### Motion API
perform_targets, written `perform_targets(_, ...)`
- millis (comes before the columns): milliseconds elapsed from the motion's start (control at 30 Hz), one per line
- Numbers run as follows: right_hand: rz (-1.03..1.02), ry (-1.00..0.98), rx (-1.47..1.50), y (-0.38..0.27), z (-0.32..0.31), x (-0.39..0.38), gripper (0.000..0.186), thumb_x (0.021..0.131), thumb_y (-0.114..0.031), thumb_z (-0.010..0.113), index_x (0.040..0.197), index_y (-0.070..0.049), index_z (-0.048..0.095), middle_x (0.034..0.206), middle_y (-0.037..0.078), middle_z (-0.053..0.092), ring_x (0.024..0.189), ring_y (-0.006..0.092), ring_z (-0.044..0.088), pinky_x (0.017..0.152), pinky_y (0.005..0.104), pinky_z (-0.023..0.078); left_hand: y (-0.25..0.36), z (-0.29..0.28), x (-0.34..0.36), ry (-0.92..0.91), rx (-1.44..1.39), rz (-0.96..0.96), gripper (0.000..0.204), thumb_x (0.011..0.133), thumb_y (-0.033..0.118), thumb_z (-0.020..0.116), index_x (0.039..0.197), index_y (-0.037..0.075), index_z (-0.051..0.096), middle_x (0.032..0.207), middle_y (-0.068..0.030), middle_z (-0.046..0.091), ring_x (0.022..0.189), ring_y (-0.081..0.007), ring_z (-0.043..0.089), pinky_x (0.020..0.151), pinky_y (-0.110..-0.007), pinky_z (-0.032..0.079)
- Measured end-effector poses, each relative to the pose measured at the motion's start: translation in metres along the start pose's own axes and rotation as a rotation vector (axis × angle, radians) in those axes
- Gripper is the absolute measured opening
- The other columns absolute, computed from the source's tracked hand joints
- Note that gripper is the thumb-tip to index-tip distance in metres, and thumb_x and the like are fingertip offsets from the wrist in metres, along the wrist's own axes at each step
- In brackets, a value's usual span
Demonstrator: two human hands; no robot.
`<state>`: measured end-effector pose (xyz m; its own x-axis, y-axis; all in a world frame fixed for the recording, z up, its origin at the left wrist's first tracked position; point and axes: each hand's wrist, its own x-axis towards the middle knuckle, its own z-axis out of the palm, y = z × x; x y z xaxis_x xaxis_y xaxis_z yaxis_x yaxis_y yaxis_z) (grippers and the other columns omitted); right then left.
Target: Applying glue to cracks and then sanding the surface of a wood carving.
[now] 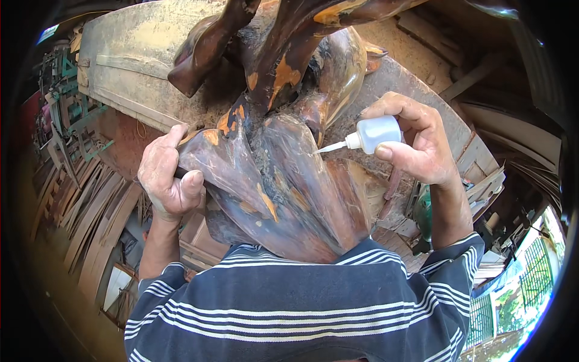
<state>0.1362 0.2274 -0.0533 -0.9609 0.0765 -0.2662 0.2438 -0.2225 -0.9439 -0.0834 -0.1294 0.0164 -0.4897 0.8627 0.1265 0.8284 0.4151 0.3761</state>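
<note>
A large dark, glossy wooden sculpture (282,187) with orange patches fills the middle of the view, its upper limbs reaching past the top edge. My left hand (167,172) is closed on its left edge, fingers curled over the wood, thumb bent. In my right hand (422,145) I hold a small translucent white squeeze bottle (379,134) sideways between fingers and thumb. Its thin nozzle (332,146) points left, the tip at or very close to the middle of the sculpture; I cannot tell whether it touches.
A worn workbench (126,54) lies behind the sculpture. Stacks of wooden boards (90,229) are at the left, below green metal frames (81,120). A green object (424,214) sits behind my right wrist, and a mesh fence (534,271) shows at the lower right.
</note>
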Motion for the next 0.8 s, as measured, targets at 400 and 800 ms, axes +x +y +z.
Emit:
perform_targets(400,-0.098,-0.02,-0.187,-0.007,-0.001,0.004,0.046,0.078,-0.021,0.082,0.117,0.003,0.076,0.103,0.009,0.071,0.094,0.0167,0.067,0.085,0.0302,0.051,-0.001,-0.001,0.001,-0.002,0.005,0.014,0.069,0.1,0.054,0.065,0.11,-0.015,0.071,0.114,-0.0295,0.075,0.097,-0.0445,0.074,0.092,-0.049,0.057)
perform_targets(800,-0.042,0.003,-0.153,-0.012,0.003,0.003,0.046,0.078,-0.022,0.081,0.116,0.003,0.076,0.102,0.01,0.071,0.093,0.0168,0.068,0.084,0.03,0.052,0.0,-0.002,0.001,-0.002,-0.001,0.01,0.069,0.099,0.054,0.066,0.106,-0.014,0.071,0.113,-0.0301,0.075,0.098,-0.0452,0.074,0.092,-0.049,0.057)
